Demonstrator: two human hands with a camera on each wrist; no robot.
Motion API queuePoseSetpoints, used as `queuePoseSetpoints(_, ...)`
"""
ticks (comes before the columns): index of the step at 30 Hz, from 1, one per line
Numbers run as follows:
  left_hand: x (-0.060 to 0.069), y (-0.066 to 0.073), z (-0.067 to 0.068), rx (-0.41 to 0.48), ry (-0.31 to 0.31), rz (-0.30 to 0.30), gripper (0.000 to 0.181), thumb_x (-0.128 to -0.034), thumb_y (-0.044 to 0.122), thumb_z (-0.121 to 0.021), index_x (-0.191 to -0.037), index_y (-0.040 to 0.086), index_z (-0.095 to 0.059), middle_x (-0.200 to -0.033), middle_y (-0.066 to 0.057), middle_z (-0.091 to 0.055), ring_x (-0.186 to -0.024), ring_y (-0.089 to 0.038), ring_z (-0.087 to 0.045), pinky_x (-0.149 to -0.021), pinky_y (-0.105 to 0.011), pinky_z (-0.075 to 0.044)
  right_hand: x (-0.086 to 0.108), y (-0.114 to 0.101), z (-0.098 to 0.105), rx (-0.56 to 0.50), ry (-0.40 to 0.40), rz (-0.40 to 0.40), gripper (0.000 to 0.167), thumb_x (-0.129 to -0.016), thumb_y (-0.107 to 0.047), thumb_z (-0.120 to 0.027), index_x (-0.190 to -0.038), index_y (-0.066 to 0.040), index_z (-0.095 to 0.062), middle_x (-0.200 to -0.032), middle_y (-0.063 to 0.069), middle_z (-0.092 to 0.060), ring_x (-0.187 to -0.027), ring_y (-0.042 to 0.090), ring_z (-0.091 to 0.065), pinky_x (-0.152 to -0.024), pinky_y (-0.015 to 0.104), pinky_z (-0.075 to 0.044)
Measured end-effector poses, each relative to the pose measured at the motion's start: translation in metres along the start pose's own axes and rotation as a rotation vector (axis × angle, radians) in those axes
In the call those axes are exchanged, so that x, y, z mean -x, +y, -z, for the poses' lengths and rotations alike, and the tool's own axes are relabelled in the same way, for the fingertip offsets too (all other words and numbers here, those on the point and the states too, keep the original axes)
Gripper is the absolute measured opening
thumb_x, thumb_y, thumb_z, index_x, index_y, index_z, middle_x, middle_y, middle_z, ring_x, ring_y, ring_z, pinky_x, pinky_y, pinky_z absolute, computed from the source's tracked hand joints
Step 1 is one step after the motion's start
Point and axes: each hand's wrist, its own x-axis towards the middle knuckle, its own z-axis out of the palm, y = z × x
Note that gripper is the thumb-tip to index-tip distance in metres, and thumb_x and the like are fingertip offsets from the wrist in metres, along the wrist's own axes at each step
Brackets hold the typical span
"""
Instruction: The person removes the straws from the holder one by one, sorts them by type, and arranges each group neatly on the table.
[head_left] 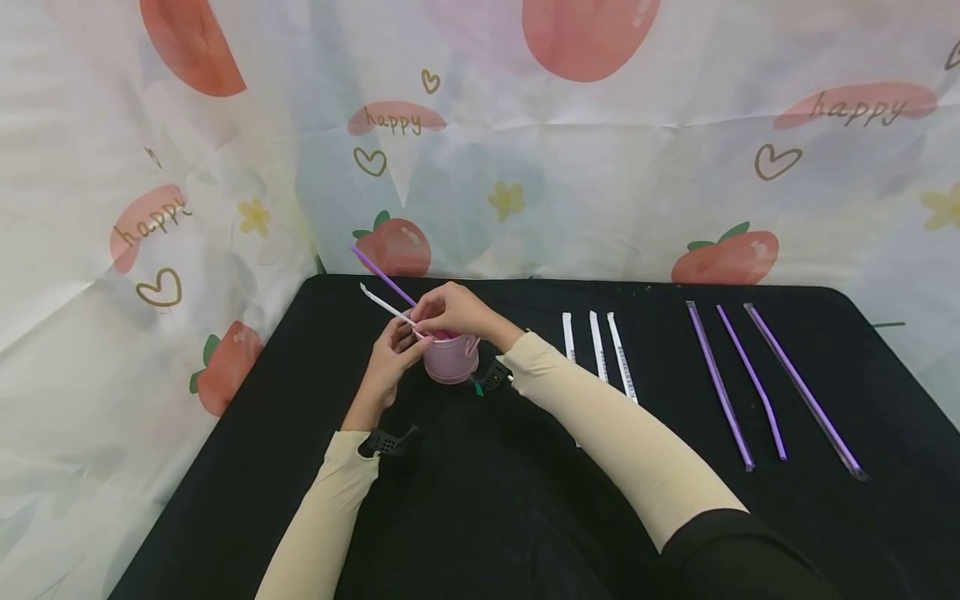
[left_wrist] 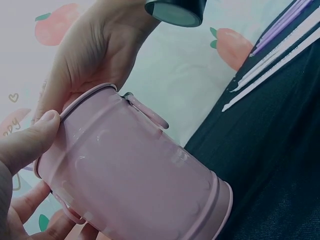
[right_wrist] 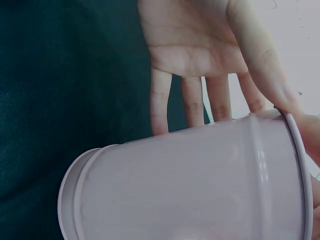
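Note:
A small pink metal bucket point(head_left: 450, 362) with side handles stands on the black table. My left hand point(head_left: 386, 362) grips it at the left, thumb on the rim and fingers around its side, as the left wrist view shows. Over the bucket's mouth, my right hand point(head_left: 456, 312) pinches the lower end of a white paper-wrapped straw point(head_left: 384, 303), which slants up to the left. Behind that, a purple straw point(head_left: 382, 273) leans out of the bucket the same way. The right fingertips are hidden behind the pink wall in the left wrist view.
Right of the bucket lie three white paper-wrapped straws point(head_left: 597, 346), partly covered by my right sleeve point(head_left: 622, 442). Farther right are three purple straws point(head_left: 752, 379), some in clear wrappers. A printed curtain point(head_left: 600, 183) hangs behind the black table point(head_left: 510, 517).

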Motion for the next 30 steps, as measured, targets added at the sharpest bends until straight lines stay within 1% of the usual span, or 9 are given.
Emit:
queuePoseSetpoints(2, 0.0000, 0.0004, 0.0003, 0.004, 0.000, 0.007, 0.056, -0.0908, 0.007, -0.059, -0.141, 0.008, -0.033, -0.142, -0.018, -0.039, -0.133, -0.031, -0.040, -0.107, -0.047, -0.037, -0.0003, 0.0000, 0.0004, 0.009, -0.009, 0.012, 0.013, -0.084, -0.014, -0.070, -0.094, -0.006, -0.071, -0.092, 0.009, -0.073, -0.079, 0.011, -0.064, -0.072, 0.020, -0.050)
queuePoseSetpoints(6, 0.0001, 0.0012, 0.0003, 0.004, 0.006, 0.012, 0.056, -0.0909, 0.008, -0.059, -0.140, 0.008, -0.033, -0.143, -0.018, -0.038, -0.133, -0.032, -0.039, -0.107, -0.048, -0.036, -0.0011, 0.0006, 0.0013, -0.014, -0.027, 0.023, 0.011, -0.085, -0.012, -0.068, -0.093, -0.005, -0.071, -0.090, 0.009, -0.073, -0.076, 0.008, -0.063, -0.070, 0.017, -0.049)
queuePoseSetpoints(9, -0.0001, 0.0012, 0.0000, 0.003, 0.007, 0.008, 0.055, -0.0910, 0.008, -0.059, -0.139, 0.007, -0.034, -0.143, -0.019, -0.038, -0.133, -0.033, -0.039, -0.107, -0.048, -0.036, -0.0014, 0.0021, 0.0021, -0.055, -0.038, 0.023, 0.010, -0.086, -0.011, -0.067, -0.092, -0.004, -0.071, -0.089, 0.010, -0.072, -0.073, 0.006, -0.061, -0.068, 0.017, -0.048)
queuePoseSetpoints(13, 0.0004, 0.0007, 0.0003, -0.008, 0.005, 0.006, 0.055, -0.0910, 0.009, -0.059, -0.140, 0.008, -0.033, -0.144, -0.018, -0.037, -0.134, -0.032, -0.039, -0.108, -0.049, -0.036, -0.0005, 0.0041, 0.0034, -0.117, -0.050, 0.003, 0.010, -0.088, -0.012, -0.065, -0.093, -0.004, -0.070, -0.088, 0.009, -0.071, -0.070, 0.009, -0.059, -0.067, 0.021, -0.051)
queuePoseSetpoints(17, 0.0009, 0.0005, 0.0007, -0.015, 0.001, 0.006, 0.059, -0.0908, 0.010, -0.060, -0.142, 0.010, -0.032, -0.144, -0.018, -0.037, -0.134, -0.033, -0.038, -0.108, -0.048, -0.036, 0.0012, 0.0050, 0.0054, -0.193, -0.050, -0.027, 0.012, -0.090, -0.012, -0.063, -0.097, -0.004, -0.067, -0.094, 0.010, -0.069, -0.078, 0.013, -0.061, -0.073, 0.026, -0.055)
queuePoseSetpoints(19, 0.0022, 0.0031, 0.0000, -0.016, -0.001, 0.013, 0.060, -0.0907, 0.010, -0.060, -0.143, 0.010, -0.031, -0.144, -0.019, -0.036, -0.134, -0.034, -0.037, -0.108, -0.048, -0.036, 0.0016, 0.0050, 0.0066, -0.241, -0.042, -0.044, 0.014, -0.090, -0.012, -0.061, -0.100, -0.003, -0.066, -0.097, 0.011, -0.068, -0.082, 0.014, -0.062, -0.076, 0.028, -0.056)
queuePoseSetpoints(24, 0.0004, 0.0015, 0.0005, -0.032, 0.001, 0.013, 0.060, -0.0908, 0.013, -0.061, -0.143, 0.012, -0.032, -0.144, -0.017, -0.037, -0.134, -0.033, -0.038, -0.107, -0.048, -0.037, 0.0006, 0.0049, 0.0089, -0.331, -0.017, -0.089, 0.021, -0.092, -0.011, -0.059, -0.109, -0.001, -0.063, -0.105, 0.015, -0.066, -0.085, 0.015, -0.063, -0.078, 0.032, -0.057)
queuePoseSetpoints(25, -0.0013, -0.0016, 0.0014, -0.036, 0.004, 0.007, 0.060, -0.0908, 0.014, -0.061, -0.143, 0.013, -0.032, -0.143, -0.016, -0.037, -0.134, -0.033, -0.039, -0.107, -0.048, -0.037, 0.0004, 0.0048, 0.0092, -0.349, -0.012, -0.096, 0.022, -0.092, -0.011, -0.059, -0.111, -0.001, -0.063, -0.107, 0.016, -0.065, -0.085, 0.015, -0.064, -0.078, 0.033, -0.057)
queuePoseSetpoints(30, -0.0010, -0.0005, 0.0018, -0.026, 0.000, 0.013, 0.060, -0.0909, 0.013, -0.061, -0.143, 0.013, -0.032, -0.144, -0.017, -0.037, -0.134, -0.032, -0.039, -0.107, -0.048, -0.037, 0.0004, 0.0056, 0.0100, -0.434, 0.020, -0.122, 0.027, -0.093, -0.012, -0.057, -0.117, -0.001, -0.061, -0.114, 0.017, -0.063, -0.089, 0.018, -0.064, -0.081, 0.036, -0.057)
